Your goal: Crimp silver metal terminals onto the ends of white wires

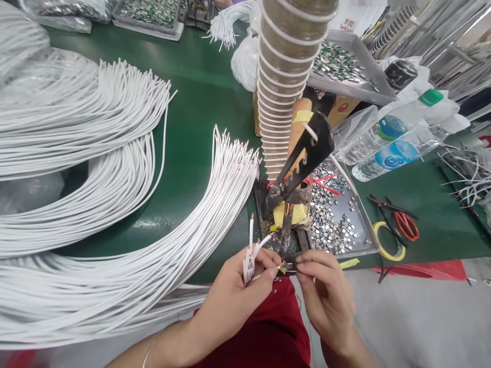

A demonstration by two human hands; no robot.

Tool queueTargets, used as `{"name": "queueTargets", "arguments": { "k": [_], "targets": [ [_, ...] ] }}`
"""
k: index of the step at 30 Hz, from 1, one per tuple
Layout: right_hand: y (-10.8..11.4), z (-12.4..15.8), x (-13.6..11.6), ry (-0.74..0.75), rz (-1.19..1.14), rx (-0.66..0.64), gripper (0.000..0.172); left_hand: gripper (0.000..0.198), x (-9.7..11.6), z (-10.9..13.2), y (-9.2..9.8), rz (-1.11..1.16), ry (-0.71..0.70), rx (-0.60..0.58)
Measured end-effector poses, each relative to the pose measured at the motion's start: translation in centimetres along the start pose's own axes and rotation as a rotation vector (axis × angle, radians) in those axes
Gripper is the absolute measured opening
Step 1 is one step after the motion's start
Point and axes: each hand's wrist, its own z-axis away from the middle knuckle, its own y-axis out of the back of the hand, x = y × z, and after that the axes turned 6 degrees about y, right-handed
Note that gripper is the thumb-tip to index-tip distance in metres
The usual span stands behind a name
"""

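My left hand [245, 291] is closed around a small bunch of white cables [249, 263], their stripped ends pointing up. Its thumb and forefinger pinch one cable end at the small coloured wires [284, 267]. My right hand [328, 294] is closed too, fingertips pinched at a small metal connector [290, 266] that meets those wires; the fingers partly hide it. Just above both hands, the tip of a soldering iron [286, 237] points down. A black notched metal bracket [303, 163] holds the iron, whose wooden handle [297, 133] is wrapped with yellow tape.
Large bundles of white cable [184, 245] cover the left side. Right of the iron is a metal tray [362, 240] of small metal pieces. A ribbed hose [284, 76] hangs behind it. Water bottles [399, 153], pliers [395, 214] and a yellow tape roll [399, 254] lie right.
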Motion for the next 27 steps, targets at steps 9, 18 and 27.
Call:
{"name": "queueTargets", "arguments": {
  "k": [9,18,27],
  "targets": [
    [-0.9,0.1,0.2,0.074,0.071,0.045,0.032,0.014,0.2,-0.6,0.2,0.013,-0.002,0.077],
    [-1.1,-0.2,0.1,0.112,0.103,0.041,0.031,0.014,0.7,-0.4,0.2,0.004,-0.037,0.075],
    [-1.1,-0.1,-0.3,0.099,0.059,0.011,0.029,0.012,0.0,0.1,0.0,-0.084,-0.108,0.068]
  ]
}}
